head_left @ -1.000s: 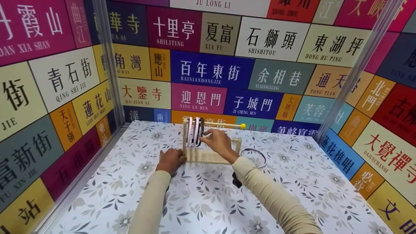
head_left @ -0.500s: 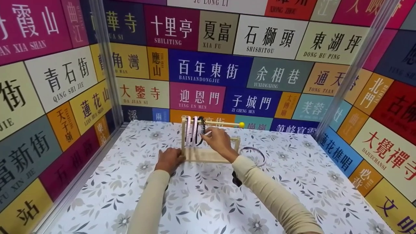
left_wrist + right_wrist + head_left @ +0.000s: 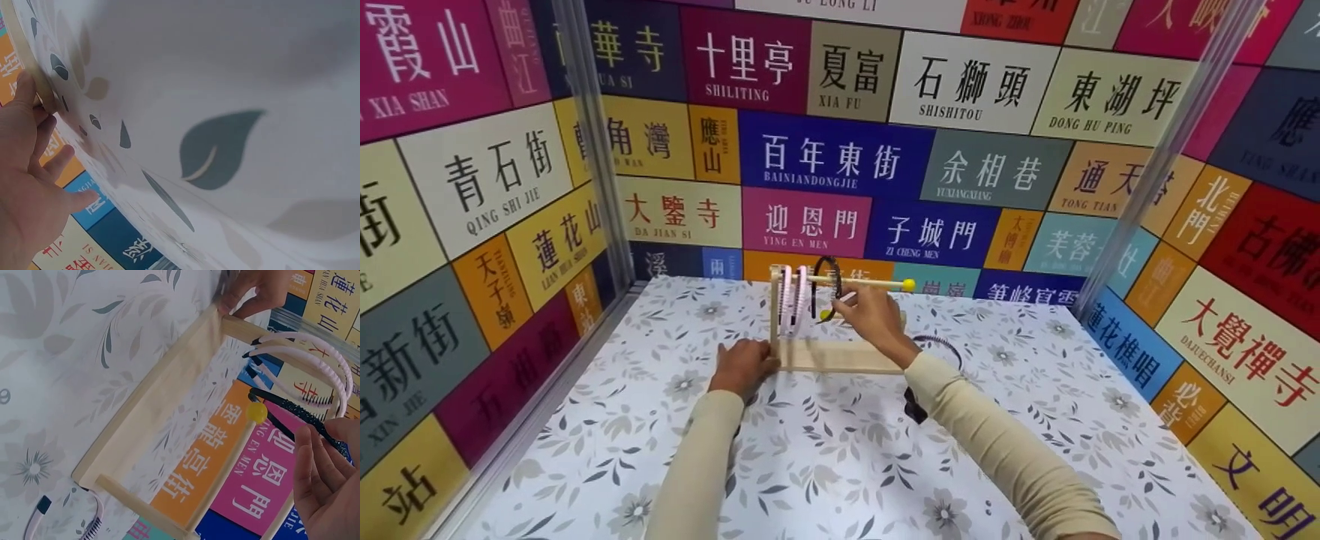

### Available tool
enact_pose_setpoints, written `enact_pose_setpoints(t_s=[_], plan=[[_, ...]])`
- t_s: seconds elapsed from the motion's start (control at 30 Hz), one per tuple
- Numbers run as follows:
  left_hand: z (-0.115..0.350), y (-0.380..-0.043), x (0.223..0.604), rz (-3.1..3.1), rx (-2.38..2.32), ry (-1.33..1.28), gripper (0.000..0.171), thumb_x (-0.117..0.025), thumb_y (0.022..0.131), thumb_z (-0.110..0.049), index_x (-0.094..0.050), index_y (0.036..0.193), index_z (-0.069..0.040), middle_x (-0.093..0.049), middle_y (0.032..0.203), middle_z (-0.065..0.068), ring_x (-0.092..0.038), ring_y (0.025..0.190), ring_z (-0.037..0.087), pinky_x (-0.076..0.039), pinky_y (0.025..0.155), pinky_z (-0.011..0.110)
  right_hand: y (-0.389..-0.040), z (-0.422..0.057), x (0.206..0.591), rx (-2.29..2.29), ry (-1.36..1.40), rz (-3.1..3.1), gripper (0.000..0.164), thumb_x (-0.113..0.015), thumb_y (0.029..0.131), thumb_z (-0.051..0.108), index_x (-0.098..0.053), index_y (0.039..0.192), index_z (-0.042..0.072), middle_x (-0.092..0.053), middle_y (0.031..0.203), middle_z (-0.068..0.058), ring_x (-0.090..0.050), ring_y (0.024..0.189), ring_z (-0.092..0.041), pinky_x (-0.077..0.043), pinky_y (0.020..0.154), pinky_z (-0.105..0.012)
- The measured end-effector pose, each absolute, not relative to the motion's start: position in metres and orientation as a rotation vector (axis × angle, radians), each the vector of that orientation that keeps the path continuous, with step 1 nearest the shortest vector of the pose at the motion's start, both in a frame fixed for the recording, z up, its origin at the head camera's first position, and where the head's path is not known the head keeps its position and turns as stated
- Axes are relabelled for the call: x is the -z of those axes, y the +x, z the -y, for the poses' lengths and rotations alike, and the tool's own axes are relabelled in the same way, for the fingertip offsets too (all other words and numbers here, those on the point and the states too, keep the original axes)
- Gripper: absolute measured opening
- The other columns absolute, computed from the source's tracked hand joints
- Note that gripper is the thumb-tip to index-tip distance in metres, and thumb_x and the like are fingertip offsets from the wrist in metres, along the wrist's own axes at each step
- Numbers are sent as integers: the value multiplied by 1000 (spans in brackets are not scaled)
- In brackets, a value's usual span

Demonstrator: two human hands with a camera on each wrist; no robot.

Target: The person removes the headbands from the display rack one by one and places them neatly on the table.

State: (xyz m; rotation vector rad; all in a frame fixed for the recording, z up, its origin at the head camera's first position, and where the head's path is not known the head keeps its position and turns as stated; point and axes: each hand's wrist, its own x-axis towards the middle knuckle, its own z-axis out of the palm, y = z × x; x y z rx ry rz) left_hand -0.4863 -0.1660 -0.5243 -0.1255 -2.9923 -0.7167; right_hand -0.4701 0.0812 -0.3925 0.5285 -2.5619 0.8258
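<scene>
A light wooden headband stand [image 3: 840,358] stands on the table with two rods. My left hand [image 3: 745,365] holds it low at its left end; in the left wrist view, thumb and fingers [image 3: 25,84] pinch the wooden edge. My right hand [image 3: 874,319] pinches one side of a black headband [image 3: 838,279], which loops over the upper rod with its ends hanging down. In the right wrist view, this dark headband [image 3: 295,408] looks glittery. Several pale lavender headbands [image 3: 786,300] hang to its left, against the upright.
The upper rod ends in a yellow ball [image 3: 909,285]; another yellow ball [image 3: 257,413] tips the lower rod. Another lavender headband [image 3: 38,517] with dark tips lies on the floral tabletop [image 3: 825,465] right of the stand. Printed sign walls [image 3: 840,157] enclose the table.
My right hand has drawn the black headband rightward and slightly up along the rod, opening a gap from the lavender ones. My left hand keeps its place at the stand.
</scene>
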Motion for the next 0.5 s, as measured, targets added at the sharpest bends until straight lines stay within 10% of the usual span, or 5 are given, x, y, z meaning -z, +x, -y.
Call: enact_pose_setpoints(t_s=[0.5], plan=[[166, -486, 522, 3035, 699, -141, 21, -68, 101, -36, -75, 110, -18, -73, 107, 3, -62, 120, 31, -12, 117, 79, -468, -107, 377, -898, 494, 2491, 22, -72, 99, 26, -77, 114, 11, -80, 102, -7, -77, 80, -18, -60, 58, -37]])
